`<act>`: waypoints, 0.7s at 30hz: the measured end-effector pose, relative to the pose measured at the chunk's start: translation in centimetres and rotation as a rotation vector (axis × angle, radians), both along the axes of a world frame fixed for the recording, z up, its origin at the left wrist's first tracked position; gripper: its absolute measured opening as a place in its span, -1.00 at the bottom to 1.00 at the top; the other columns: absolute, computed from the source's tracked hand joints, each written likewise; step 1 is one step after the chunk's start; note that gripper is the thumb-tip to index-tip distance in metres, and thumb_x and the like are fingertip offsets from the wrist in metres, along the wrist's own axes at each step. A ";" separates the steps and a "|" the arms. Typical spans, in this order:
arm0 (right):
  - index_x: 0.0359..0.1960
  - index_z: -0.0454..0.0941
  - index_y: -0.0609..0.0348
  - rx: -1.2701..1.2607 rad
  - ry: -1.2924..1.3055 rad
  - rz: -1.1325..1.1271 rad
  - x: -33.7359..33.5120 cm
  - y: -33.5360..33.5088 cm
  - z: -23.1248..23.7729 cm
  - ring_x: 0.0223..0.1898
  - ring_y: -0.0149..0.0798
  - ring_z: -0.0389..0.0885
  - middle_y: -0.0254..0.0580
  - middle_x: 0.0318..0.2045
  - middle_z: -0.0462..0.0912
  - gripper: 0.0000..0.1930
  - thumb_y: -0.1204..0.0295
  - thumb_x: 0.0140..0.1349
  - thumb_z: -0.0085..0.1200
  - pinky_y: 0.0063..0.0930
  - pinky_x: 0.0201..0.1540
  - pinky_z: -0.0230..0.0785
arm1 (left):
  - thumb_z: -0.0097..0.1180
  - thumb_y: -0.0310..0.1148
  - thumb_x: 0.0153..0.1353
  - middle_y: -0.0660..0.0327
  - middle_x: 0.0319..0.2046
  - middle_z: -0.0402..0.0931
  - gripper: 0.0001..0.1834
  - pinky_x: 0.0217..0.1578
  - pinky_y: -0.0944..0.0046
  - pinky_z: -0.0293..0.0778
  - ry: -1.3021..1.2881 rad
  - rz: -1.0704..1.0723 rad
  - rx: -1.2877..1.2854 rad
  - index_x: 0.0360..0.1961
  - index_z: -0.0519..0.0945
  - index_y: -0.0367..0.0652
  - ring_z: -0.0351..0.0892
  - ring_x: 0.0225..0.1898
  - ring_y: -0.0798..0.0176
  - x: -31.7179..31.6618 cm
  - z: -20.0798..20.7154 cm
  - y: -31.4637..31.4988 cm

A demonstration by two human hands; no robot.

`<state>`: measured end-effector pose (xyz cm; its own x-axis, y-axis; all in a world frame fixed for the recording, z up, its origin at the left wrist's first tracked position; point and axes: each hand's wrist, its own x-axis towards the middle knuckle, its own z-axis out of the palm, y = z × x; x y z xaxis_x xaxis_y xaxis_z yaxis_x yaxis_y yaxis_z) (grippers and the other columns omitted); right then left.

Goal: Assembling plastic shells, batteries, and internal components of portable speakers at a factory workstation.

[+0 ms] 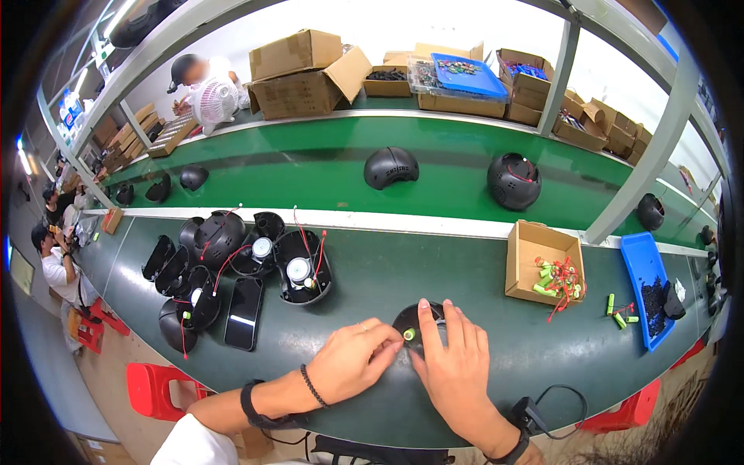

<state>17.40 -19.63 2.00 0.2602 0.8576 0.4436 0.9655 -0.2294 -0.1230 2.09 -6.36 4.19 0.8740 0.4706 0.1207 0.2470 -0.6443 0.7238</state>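
At the near edge of a dark green desk point(446, 267), a person's two bare hands work over a black rounded shell point(406, 318) lying in the near middle. The left hand point(358, 355), a dark bracelet at its wrist, has thumb and index finger drawn together beside a small green cylinder point(409, 335) at the shell's left side; whether they grip it, I cannot tell. The right hand point(457, 353) grasps the shell, fingers spread over its top and thumb at its near side. A black cable point(583, 403) curls near the right wrist. Red stools point(149, 392) stand below the desk on both sides.

Left of the hands lies a black smartphone point(244, 314), beside a cluster of open black shells point(220, 237), some with round white-and-silver parts point(298, 270) and red wires. To the right, an open cardboard box point(522, 270) holds green cylinders with red wires; farther right, more loose cylinders point(620, 318) lie beside a blue tray point(638, 254) of small black pieces.

Beyond the desk runs a green conveyor belt point(457, 182) carrying several black shells, two of them near its middle. On the far side stand cardboard boxes point(298, 91), a white fan point(215, 103) and, behind it, another person.
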 end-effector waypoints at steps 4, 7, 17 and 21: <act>0.45 0.49 0.11 -0.013 -0.032 -0.050 -0.2 0.2 -0.6 0.17 0.12 0.62 0.23 0.24 0.56 -0.09 0.29 -0.03 0.57 -0.06 0.18 0.42 | 0.27 -0.47 0.46 0.06 -0.30 0.77 -0.87 -0.43 0.30 0.67 -0.051 0.223 -0.394 -0.15 0.68 -0.36 0.86 -0.38 0.26 1.1 0.1 -2.8; 0.45 0.49 0.16 0.029 0.041 -0.048 0.0 0.3 -0.4 0.16 0.12 0.63 0.24 0.23 0.58 -0.11 0.28 0.01 0.55 -0.07 0.16 0.41 | 0.31 -0.50 0.40 0.08 -0.32 0.75 -0.90 -0.44 0.31 0.66 -0.143 0.300 -0.159 -0.14 0.70 -0.33 0.85 -0.40 0.25 1.4 -2.1 -4.0; 0.45 0.47 0.25 0.049 0.216 0.016 1.3 0.0 0.2 0.20 0.19 0.61 0.40 0.24 0.58 -0.21 0.21 0.18 0.40 0.01 0.23 0.36 | 0.42 -0.46 0.23 0.27 -0.31 0.64 -0.84 -0.52 0.21 0.60 -0.108 0.237 0.584 -0.18 0.72 -0.15 0.71 -0.50 0.18 1.9 -4.2 -3.9; 0.46 0.46 0.28 0.050 0.298 0.020 1.9 -0.2 -0.2 0.18 0.24 0.63 0.47 0.23 0.58 -0.21 0.17 0.22 0.36 0.05 0.26 0.35 | 0.36 -0.46 0.23 0.29 -0.29 0.60 -0.83 -0.52 0.24 0.57 -0.102 0.150 0.680 -0.15 0.72 -0.15 0.64 -0.56 0.23 1.8 -4.9 -4.0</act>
<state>19.32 -19.87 1.82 0.3688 0.8427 0.3921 0.8895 -0.1975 -0.4121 3.84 -10.31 -0.67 0.7741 0.3764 0.5090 0.3213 -0.9264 0.1965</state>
